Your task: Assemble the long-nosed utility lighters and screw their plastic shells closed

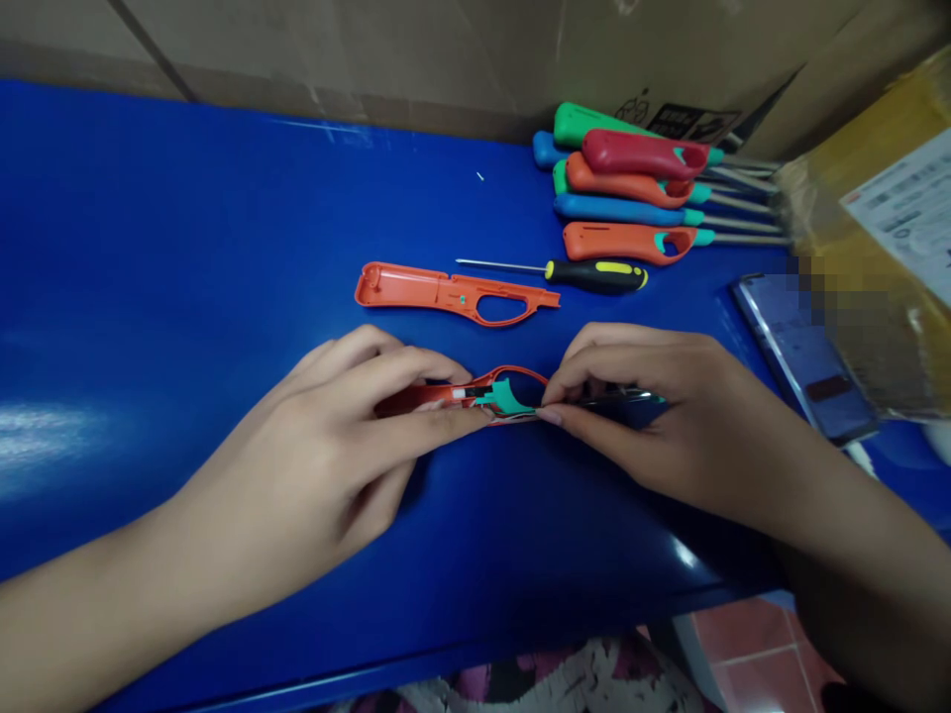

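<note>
An opened orange gas lighter lies between my hands, its inside facing up. In it sit a teal trigger and small white and black parts. My left hand is closed on the handle end, thumb and fingers along its edges. My right hand pinches at the front end by the trigger, where a thin wire runs; its fingertips hide exactly what they grip. A metal tube shows behind the right fingers. Beyond the hands lies the other orange casing half, hollow side up.
A black and yellow screwdriver lies just past the casing half. Several coloured gas lighters are piled at the back right. A phone and a taped yellow package stand at the right. Cardboard borders the blue table behind.
</note>
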### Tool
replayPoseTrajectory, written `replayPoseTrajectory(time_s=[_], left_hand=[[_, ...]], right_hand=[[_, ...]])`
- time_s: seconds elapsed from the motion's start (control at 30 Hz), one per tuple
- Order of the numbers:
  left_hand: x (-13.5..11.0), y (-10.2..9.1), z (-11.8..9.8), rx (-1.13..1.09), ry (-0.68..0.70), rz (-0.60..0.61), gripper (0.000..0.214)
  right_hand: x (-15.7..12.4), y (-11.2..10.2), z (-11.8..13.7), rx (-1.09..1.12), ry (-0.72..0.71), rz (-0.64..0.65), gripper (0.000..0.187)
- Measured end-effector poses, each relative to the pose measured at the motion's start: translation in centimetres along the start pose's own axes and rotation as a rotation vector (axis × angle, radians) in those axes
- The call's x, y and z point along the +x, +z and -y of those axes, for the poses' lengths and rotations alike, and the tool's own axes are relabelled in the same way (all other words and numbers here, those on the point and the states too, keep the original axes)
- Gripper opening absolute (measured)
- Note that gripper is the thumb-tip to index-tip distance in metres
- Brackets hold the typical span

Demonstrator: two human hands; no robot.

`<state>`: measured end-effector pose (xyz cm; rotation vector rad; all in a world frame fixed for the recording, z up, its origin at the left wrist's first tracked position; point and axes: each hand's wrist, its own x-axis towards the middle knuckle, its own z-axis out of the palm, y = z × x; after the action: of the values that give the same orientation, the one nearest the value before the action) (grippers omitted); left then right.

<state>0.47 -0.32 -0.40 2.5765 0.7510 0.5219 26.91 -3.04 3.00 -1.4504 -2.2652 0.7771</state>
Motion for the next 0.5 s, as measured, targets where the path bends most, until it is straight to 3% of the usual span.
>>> replayPoseTrajectory(time_s=[0.23, 0.43, 0.5], left_hand=[[0.0, 0.0, -0.1, -0.011, 0.001, -0.005, 0.047], [0.0, 0.0, -0.1, 0.003, -0.004, 0.013, 0.052], [0.0, 0.0, -0.1, 0.006, -0.005, 0.016, 0.052]], right_hand=[[-0.1, -0.5, -0.2, 0.003, -0.055, 0.043, 0.011], [-0.7, -1.0, -0.5, -0.297, -0.301, 0.076, 0.019], [-0.9, -1.2, -0.5, -0.299, -0.302, 0.108, 0.025]])
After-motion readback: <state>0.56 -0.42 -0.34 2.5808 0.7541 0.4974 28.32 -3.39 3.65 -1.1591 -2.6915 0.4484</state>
